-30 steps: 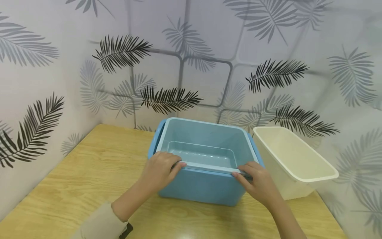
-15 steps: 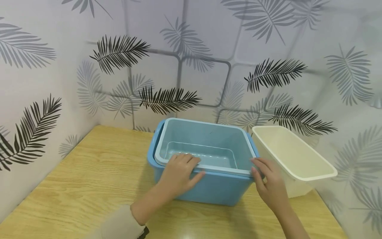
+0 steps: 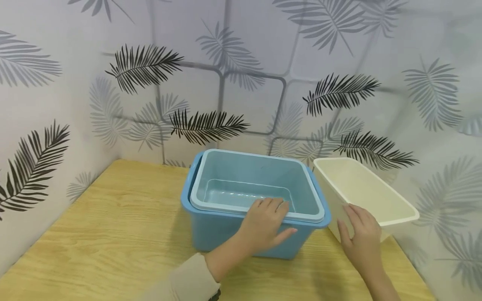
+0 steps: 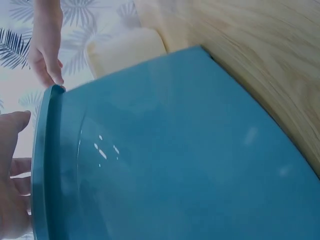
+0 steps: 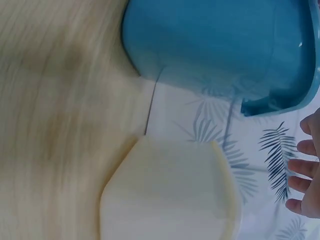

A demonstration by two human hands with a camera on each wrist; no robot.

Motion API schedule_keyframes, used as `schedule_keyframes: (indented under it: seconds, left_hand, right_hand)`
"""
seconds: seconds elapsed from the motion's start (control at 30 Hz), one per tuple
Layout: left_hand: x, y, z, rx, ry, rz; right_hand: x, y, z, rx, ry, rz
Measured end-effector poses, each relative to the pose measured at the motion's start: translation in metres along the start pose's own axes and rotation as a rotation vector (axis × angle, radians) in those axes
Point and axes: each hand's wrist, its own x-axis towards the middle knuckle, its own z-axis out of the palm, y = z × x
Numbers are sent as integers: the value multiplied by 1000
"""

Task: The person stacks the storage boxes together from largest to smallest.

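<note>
- The pale blue inner bin (image 3: 244, 166) sits inside the darker blue outer bin (image 3: 211, 234), upright on the wooden table (image 3: 105, 217), its near rim directly under the left hand (image 3: 263, 223).
- That left hand reaches across the near rims of both blue bins, right of their middle, fingers extended over the inner bin and thumb held away from them; it pinches nothing, and whether the fingers touch the rim I cannot tell.
- The right hand (image 3: 361, 236) is relaxed, fingers slightly bent and spaced apart, holding nothing.
- Both blue bins lie to the left of the right hand; the cream bin (image 3: 370, 190) is just beyond it, partly covered by it from the head view.
- In the right wrist view, patterned wallpaper (image 5: 200, 115) shows between that hand and the cream bin, so they are apart.
- The cream bin stands right of the blue pair, angled.
</note>
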Motion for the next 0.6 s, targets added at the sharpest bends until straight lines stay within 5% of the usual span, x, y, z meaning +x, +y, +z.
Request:
schedule_keyframes:
  seconds: [0.43, 0.6]
  left_hand:
    - [42, 42, 17, 95, -153, 183]
    - [52, 63, 26, 119, -149, 258]
  right_hand:
    - [-18, 30, -10, -157, -85, 53]
    - [-21, 35, -11, -167, -112, 63]
